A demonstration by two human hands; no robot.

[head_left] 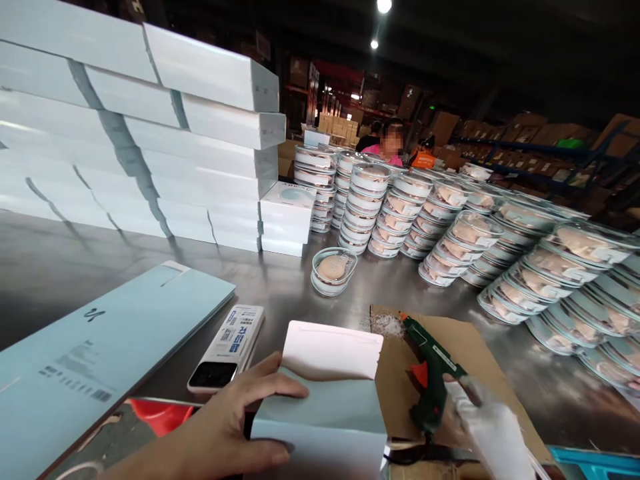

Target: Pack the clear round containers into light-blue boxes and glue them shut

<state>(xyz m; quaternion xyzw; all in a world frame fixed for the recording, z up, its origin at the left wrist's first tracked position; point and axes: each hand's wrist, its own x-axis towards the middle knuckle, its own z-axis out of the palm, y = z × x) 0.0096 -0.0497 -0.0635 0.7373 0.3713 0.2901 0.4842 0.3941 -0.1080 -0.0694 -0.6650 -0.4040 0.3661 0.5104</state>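
Glue gun [434, 357], barrel toward ten-thirty, is at ten o'clock from the nearer right hand [481, 415], finger closure unclear; left hand [227, 420], half open, clasps a box [325, 413].

Loaded shelves [525, 151], stacked white boxes [200, 183] and a metal worktable [280, 283] show a warehouse packing area.

You wear the only camera on your head; it faces forward and down across the table [280, 283], close above your left hand [235, 420] and right hand [485, 420]
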